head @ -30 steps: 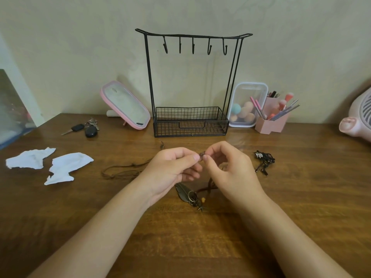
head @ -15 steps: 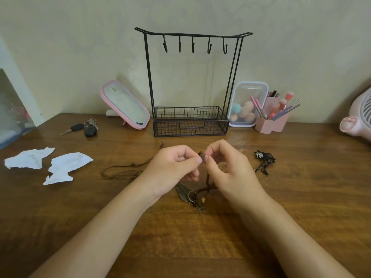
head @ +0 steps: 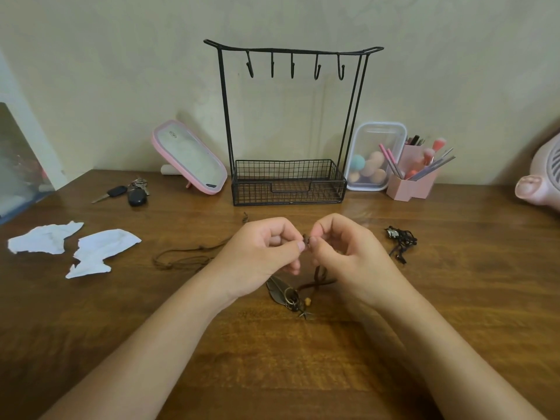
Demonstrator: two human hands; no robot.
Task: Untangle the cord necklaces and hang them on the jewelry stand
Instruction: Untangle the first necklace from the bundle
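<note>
Far out past my left hand [head: 260,256], two torn paper scraps [head: 103,253] lie on the table [head: 303,359], with keys [head: 130,192] beyond them. Closer in, a brown cord loop [head: 181,257] trails from under my left palm, slack on the wood. Now the middle: both hands have crept a touch nearer the stand over the last second, and my left thumb and forefinger are pinched on the knot [head: 306,237], my right hand [head: 348,256] pinching it from the other side. It's tiny from here, so I can't tell whether it has loosened. Below my knuckles the feather pendant [head: 277,291] and bead rest on the table, cord rising to my right fingers. So I'm still untangling; nothing freed yet. Straight ahead, the jewelry stand [head: 288,183] has all five hooks bare. Past my right hand waits a second black tangle [head: 400,242], untouched.
</note>
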